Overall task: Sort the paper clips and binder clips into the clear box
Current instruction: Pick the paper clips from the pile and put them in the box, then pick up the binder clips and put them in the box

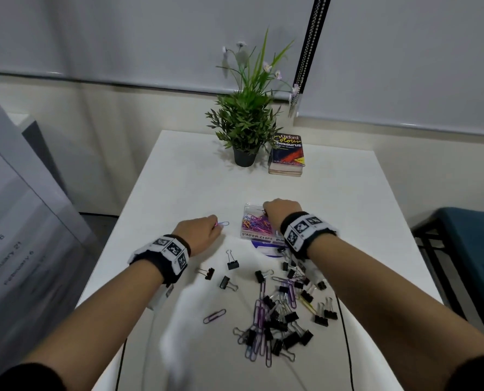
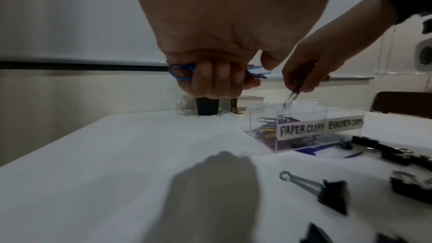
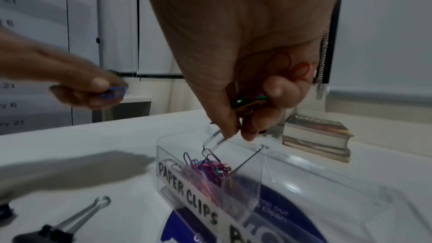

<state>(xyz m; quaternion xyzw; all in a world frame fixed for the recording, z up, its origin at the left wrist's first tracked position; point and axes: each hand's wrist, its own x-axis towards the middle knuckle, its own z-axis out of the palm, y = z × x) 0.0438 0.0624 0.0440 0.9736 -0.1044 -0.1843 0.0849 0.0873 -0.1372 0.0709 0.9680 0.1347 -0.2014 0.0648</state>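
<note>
A clear box (image 1: 246, 208) (image 2: 336, 137) (image 3: 292, 178) labelled PAPER CLIPS and BINDER CLIPS stands mid-table, its left compartment full of coloured paper clips (image 1: 256, 222) (image 3: 211, 170). My right hand (image 1: 281, 211) (image 3: 245, 84) hovers over that compartment, gripping a bunch of paper clips (image 3: 249, 104), one silver clip (image 3: 214, 140) dangling from its fingertips into the box. My left hand (image 1: 199, 232) (image 2: 219, 58), left of the box, holds several blue and purple paper clips (image 1: 223, 224) (image 2: 180, 72). A mixed pile of black binder clips and paper clips (image 1: 280, 314) lies nearer me.
Loose binder clips (image 1: 232, 262) (image 2: 327, 191) and one paper clip (image 1: 214, 316) lie left of the pile. A potted plant (image 1: 245, 128) and a stack of books (image 1: 287, 155) stand at the table's far edge. A blue round sticker (image 1: 266, 246) lies under the box.
</note>
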